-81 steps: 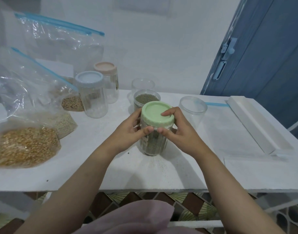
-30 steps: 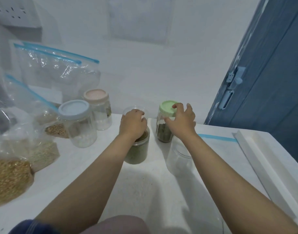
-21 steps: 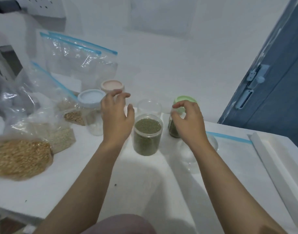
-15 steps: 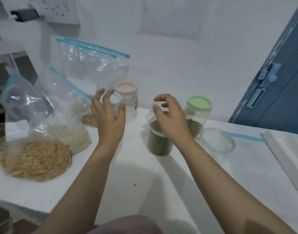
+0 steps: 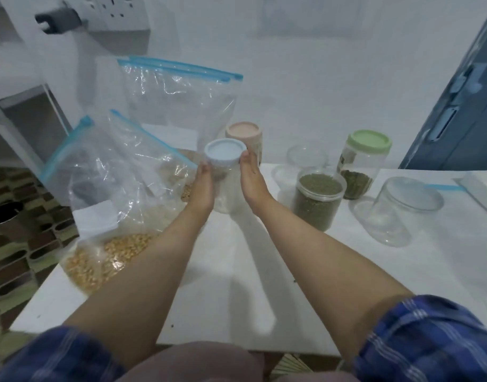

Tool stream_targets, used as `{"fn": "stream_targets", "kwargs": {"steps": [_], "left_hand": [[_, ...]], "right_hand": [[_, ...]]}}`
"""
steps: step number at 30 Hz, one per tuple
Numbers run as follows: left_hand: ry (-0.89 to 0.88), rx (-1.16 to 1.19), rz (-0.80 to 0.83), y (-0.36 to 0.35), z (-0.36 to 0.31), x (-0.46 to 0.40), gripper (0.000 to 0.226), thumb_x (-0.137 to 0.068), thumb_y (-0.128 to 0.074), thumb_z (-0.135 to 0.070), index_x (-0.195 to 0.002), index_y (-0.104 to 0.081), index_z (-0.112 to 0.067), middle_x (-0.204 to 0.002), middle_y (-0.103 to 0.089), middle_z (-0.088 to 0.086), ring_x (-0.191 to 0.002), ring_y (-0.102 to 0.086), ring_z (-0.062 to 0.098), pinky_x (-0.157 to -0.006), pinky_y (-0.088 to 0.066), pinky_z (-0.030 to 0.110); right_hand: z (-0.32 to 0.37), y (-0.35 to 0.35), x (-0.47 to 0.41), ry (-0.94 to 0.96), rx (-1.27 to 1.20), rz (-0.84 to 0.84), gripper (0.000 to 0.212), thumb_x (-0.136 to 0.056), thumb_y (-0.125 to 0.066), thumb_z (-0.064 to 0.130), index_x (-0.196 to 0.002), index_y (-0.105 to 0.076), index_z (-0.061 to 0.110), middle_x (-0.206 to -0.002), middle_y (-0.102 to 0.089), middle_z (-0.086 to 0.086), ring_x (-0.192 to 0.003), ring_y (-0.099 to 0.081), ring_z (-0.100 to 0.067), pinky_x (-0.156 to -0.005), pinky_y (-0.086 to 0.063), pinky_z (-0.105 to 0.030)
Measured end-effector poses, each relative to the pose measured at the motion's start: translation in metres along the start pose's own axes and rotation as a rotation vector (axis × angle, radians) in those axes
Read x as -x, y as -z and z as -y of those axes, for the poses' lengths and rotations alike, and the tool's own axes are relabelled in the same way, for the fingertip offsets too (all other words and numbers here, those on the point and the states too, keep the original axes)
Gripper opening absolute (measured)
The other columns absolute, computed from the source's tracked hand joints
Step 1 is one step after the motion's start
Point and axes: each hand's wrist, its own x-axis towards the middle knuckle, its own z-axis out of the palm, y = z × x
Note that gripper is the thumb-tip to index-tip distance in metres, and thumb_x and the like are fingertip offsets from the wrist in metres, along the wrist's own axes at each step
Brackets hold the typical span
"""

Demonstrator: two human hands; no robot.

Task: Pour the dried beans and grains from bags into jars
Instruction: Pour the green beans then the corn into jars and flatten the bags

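1. Head view, centre. A clear jar with a pale blue lid (image 5: 225, 153) stands on the white table (image 5: 237, 271), held between both hands. The left hand (image 5: 202, 186) lies against the jar's left wall and the right hand (image 5: 250, 179) against its right wall, the thumb tip touching the lid's edge. The far-side fingers are hidden behind the jar, so whether they curl round it cannot be told for certain; both palms do appear to clasp it.
2. Head view, left. A zip bag of yellow grain (image 5: 107, 257) lies near the table's front-left corner, its clear upper part rising towards a blue seal strip. Behind it stand further clear bags, one an upright bag (image 5: 179, 100) leaning at the wall.
3. Head view, behind the hands. A jar with a pink lid (image 5: 243, 132) stands just behind the held jar.
4. Head view, right. An open jar of green beans (image 5: 318, 201), nearly full, stands near the right forearm. Behind it is a jar with a green lid (image 5: 365, 161), partly filled with green contents. An empty clear container (image 5: 399, 210) stands further right.
5. Head view, foreground. Blue checked sleeves (image 5: 430, 340) cover both upper arms.
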Motion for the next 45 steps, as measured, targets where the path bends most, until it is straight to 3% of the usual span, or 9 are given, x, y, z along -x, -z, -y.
{"fn": "stream_targets", "kwargs": {"steps": [2,6,10,18,22,29,36,40,45], "left_hand": [[-0.082,-0.087,0.02,0.001,0.004,0.002,0.049,-0.108,-0.019,-0.04,-0.143,-0.043,-0.015,-0.13,-0.047,-0.009,-0.13,-0.044,0.011,-0.088,-0.029,-0.004],[-0.155,-0.059,0.05,0.004,0.011,0.009,0.047,-0.104,-0.021,-0.052,-0.128,-0.046,-0.021,-0.123,-0.054,-0.009,-0.117,-0.05,-0.006,-0.113,-0.035,0.034],[-0.243,0.058,0.03,-0.008,0.0,0.053,0.053,-0.095,-0.025,-0.065,-0.124,-0.04,-0.023,-0.126,-0.048,-0.005,-0.121,-0.046,0.011,-0.11,-0.038,0.041],[-0.336,0.133,0.183,-0.031,0.023,0.14,0.055,-0.086,-0.027,-0.08,-0.121,-0.034,-0.037,-0.127,-0.045,-0.006,-0.12,-0.048,0.006,-0.101,-0.041,0.021],[-0.347,0.137,0.28,-0.031,0.041,0.163,0.055,-0.089,-0.033,-0.075,-0.124,-0.031,-0.033,-0.126,-0.046,-0.005,-0.117,-0.052,0.008,-0.097,-0.045,0.024],[-0.319,0.078,0.473,-0.024,0.036,0.167,0.083,-0.084,-0.046,-0.074,-0.145,-0.021,-0.023,-0.146,-0.039,0.0,-0.137,-0.039,0.005,-0.107,-0.035,0.017],[-0.22,0.041,0.525,-0.018,0.039,0.16,0.106,-0.069,-0.076,-0.065,-0.148,-0.023,-0.018,-0.147,-0.043,0.003,-0.14,-0.04,0.017,-0.116,-0.032,0.051],[-0.22,0.003,0.523,-0.015,0.036,0.158,0.101,-0.066,-0.076,-0.068,-0.143,-0.028,-0.023,-0.144,-0.046,0.001,-0.137,-0.043,0.015,-0.113,-0.037,0.039],[-0.231,-0.041,0.559,-0.011,0.031,0.15,0.091,-0.064,-0.075,-0.072,-0.134,-0.029,-0.034,-0.137,-0.049,-0.011,-0.131,-0.048,0.009,-0.106,-0.043,0.032]], "right_hand": [[-0.002,-0.005,0.0,-0.026,0.008,-0.021,0.063,-0.102,-0.02,0.057,-0.153,-0.031,0.021,-0.154,-0.038,0.002,-0.143,-0.033,-0.013,-0.122,-0.023,-0.038],[-0.001,-0.004,0.015,-0.016,0.064,-0.13,0.094,-0.079,-0.017,0.089,-0.147,-0.038,0.028,-0.15,-0.044,0.004,-0.142,-0.035,-0.016,-0.12,-0.025,-0.046],[0.019,0.009,0.053,0.08,0.001,-0.241,0.067,-0.095,-0.018,0.068,-0.138,-0.046,0.025,-0.136,-0.052,0.002,-0.134,-0.042,-0.014,-0.116,-0.031,-0.045],[0.024,0.051,0.155,0.163,-0.103,-0.327,0.036,-0.102,-0.021,0.052,-0.128,-0.046,0.047,-0.134,-0.053,0.01,-0.129,-0.047,-0.004,-0.109,-0.038,-0.027],[0.007,0.069,0.187,0.163,-0.106,-0.256,0.051,-0.099,-0.023,0.057,-0.137,-0.042,0.03,-0.135,-0.054,0.015,-0.128,-0.048,-0.002,-0.102,-0.039,-0.015],[0.01,0.083,0.196,0.147,-0.118,-0.157,0.053,-0.093,-0.031,0.07,-0.134,-0.041,0.038,-0.133,-0.053,0.02,-0.129,-0.049,-0.003,-0.101,-0.039,-0.015],[0.017,0.108,0.193,0.172,0.001,-0.06,0.059,-0.098,-0.045,0.051,-0.149,-0.036,0.022,-0.147,-0.044,0.007,-0.136,-0.041,0.0,-0.106,-0.038,-0.018],[0.023,0.12,0.187,0.203,0.183,0.054,0.06,-0.082,-0.075,0.046,-0.132,-0.048,0.029,-0.139,-0.046,0.005,-0.134,-0.045,-0.017,-0.105,-0.047,-0.043],[0.032,0.131,0.181,0.194,0.084,0.143,0.04,-0.074,-0.082,0.033,-0.104,-0.057,0.031,-0.135,-0.05,0.006,-0.128,-0.051,-0.016,-0.093,-0.05,-0.03]]}}
